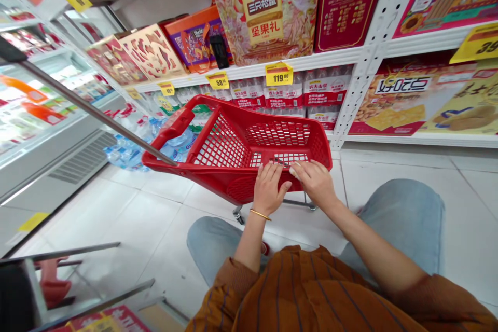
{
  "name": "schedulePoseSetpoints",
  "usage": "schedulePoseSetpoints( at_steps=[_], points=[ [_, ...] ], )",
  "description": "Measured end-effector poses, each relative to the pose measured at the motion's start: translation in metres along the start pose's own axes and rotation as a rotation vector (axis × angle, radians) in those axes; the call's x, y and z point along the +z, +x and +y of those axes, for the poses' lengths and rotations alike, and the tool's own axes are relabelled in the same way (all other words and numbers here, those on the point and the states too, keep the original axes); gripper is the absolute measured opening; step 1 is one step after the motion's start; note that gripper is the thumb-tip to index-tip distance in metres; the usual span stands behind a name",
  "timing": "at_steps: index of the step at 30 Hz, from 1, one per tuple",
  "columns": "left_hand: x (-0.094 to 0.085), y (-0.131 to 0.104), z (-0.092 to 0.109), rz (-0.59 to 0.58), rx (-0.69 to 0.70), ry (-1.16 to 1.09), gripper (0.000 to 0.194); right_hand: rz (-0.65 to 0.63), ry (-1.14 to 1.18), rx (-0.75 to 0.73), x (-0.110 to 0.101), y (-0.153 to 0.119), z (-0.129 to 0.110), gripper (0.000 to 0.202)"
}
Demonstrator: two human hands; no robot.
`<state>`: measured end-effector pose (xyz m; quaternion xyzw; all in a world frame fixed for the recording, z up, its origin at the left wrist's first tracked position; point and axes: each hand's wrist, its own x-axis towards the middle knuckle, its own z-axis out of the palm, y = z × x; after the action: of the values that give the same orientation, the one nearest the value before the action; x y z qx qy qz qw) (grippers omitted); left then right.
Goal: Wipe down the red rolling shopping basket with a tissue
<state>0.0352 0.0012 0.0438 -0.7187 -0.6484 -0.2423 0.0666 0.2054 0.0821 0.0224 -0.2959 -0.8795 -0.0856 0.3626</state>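
A red plastic shopping basket cart [249, 168] on small wheels stands in front of me, its handle toward the left. My left hand [268, 187] rests on the near rim with its fingers laid over the edge and the thumb apart; a gold bracelet circles that wrist. Just right of it, my right hand [314, 180] is on the same rim, fingers bent around something small and whitish [295, 168] that I cannot make out. A small dark item [279, 162] lies inside the cart near my fingertips.
Shelves with gift boxes [268, 15] and packs of bottled water [249, 92] line the far side. Blue-capped water bottles [128, 153] sit on the floor left of the cart. A chilled cabinet [73, 161] stands at left. Metal bars [85, 249] reach in at lower left.
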Motion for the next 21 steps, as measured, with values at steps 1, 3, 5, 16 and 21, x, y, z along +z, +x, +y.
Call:
schedulePoseSetpoints(
  at_steps=[1,3,5,16,21],
  points=[
    [0.000,0.000,0.001,0.005,-0.001,-0.006,0.054,0.014,-0.003,0.004,-0.001,-0.001,0.003,0.027],
    [0.001,0.001,0.002,0.011,-0.003,-0.015,0.052,0.036,-0.009,0.010,-0.002,-0.005,0.009,0.026],
    [0.001,0.002,0.002,0.012,-0.006,-0.019,0.050,0.040,0.002,0.013,-0.003,-0.009,0.016,0.025],
    [0.003,-0.002,0.006,0.021,-0.044,-0.023,0.053,0.076,0.095,-0.001,-0.001,-0.001,0.000,0.028],
    [0.002,-0.002,0.005,0.017,-0.040,-0.043,0.051,0.037,-0.019,0.030,0.006,0.006,-0.010,0.030]
  ],
)
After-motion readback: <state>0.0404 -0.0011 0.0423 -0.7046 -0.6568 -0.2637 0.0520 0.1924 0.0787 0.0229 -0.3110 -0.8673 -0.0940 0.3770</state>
